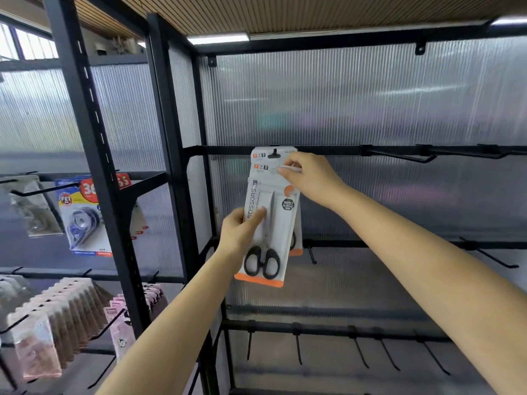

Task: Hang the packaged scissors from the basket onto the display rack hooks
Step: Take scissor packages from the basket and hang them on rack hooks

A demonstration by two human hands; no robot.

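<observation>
Fingers [258, 217] of the left hand [238, 236] curl round the left edge of a packaged scissors card [269, 223], thumb across its front, while the right hand [309, 179] pinches the card's top near the hanging hole. That card is held tilted just below a black hook [275, 152] on the display rack [171, 138], in front of another scissors pack [261, 155] already hanging there. Empty hooks [405, 158] line the bars to the right; tape packs [82, 218] hang on the left rack.

Both arms reach up and forward. The left hand [241, 229] grips with curled fingers. The right hand [309, 178] pinches at its fingertips.
</observation>
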